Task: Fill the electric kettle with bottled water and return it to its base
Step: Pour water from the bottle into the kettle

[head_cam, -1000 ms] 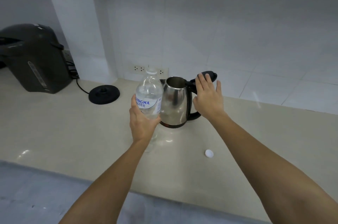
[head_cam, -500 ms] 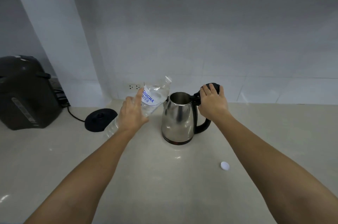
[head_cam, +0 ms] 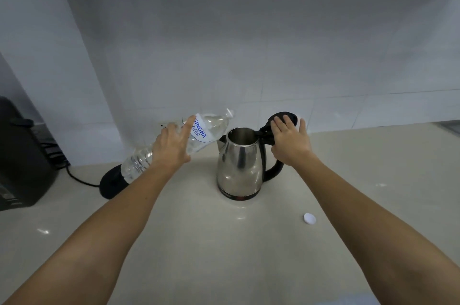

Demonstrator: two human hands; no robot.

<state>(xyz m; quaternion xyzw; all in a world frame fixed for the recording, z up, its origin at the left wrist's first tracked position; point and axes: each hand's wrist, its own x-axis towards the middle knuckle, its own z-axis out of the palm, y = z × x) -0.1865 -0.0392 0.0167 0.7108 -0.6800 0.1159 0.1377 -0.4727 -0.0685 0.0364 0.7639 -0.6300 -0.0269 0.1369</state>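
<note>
On the head view, my left hand grips the water bottle at mid-body. Its long axis slants up to the right, with the mouth just above and left of the electric kettle opening. My right hand, fingers straight, rests on the raised lid. The kettle stands on the surface, well right of its base.

Glossy cream stone desk. On it: stainless steel electric kettle with black handle, upright mid-desk, lid open. Round black kettle base to its left, apart, black cord trailing left. Small white bottle cap front-right. Black boxy appliance far left.
</note>
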